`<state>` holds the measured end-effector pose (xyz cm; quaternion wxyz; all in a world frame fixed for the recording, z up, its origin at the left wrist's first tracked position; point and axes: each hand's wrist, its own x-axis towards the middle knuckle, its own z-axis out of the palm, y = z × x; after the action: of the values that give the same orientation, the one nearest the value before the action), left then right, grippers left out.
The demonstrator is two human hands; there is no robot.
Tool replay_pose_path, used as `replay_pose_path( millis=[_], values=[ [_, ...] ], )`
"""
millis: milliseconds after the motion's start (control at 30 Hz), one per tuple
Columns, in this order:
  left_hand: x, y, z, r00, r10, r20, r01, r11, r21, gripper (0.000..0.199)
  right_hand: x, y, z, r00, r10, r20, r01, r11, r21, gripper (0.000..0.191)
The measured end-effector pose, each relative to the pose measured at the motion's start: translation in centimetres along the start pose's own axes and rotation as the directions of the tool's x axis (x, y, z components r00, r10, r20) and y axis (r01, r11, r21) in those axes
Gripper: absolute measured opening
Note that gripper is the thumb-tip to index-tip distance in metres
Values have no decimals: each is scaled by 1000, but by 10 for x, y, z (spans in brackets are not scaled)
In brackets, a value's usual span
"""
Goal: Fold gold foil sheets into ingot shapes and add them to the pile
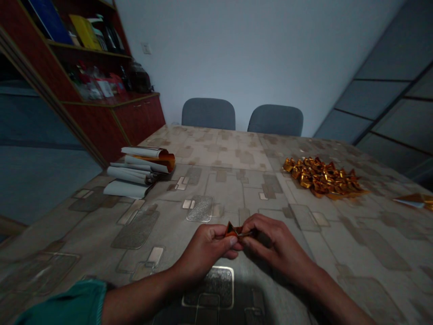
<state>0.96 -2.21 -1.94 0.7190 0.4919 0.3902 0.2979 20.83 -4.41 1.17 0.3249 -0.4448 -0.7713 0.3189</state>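
Observation:
Between my two hands, just above the patterned tablecloth, is a small folded piece of gold foil paper (231, 229) with a pointed tip sticking up. My left hand (213, 243) pinches its left side between thumb and fingers. On the other side, my right hand (270, 237) grips its right end, and those fingertips hide part of the fold. To the far right on the table sits a cluster of shiny folded gold paper pieces (321, 176), set close together. A stack of folded-over sheets (135, 174), pale outside and gold inside, lies at the left.
The table (223, 185) wears a beige cloth with rectangular patterns. Another gold paper piece (414, 200) lies near its right edge. Two grey chairs (208, 113) stand behind the far edge. At the left is a red-brown cabinet (135, 119) with loaded shelves.

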Motion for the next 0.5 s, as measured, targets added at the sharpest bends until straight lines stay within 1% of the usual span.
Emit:
replay_pose_path(
  millis=[133,500],
  values=[
    [0,-1,0,1000,1,7,-1,1000,-19,37,0,-1,1,1000,2,-23,-2,1000,-4,22],
    [-2,3,1,1000,4,1,-4,1000,-26,35,0,-1,1,996,-3,-89,1,1000,-22,18]
  ],
)
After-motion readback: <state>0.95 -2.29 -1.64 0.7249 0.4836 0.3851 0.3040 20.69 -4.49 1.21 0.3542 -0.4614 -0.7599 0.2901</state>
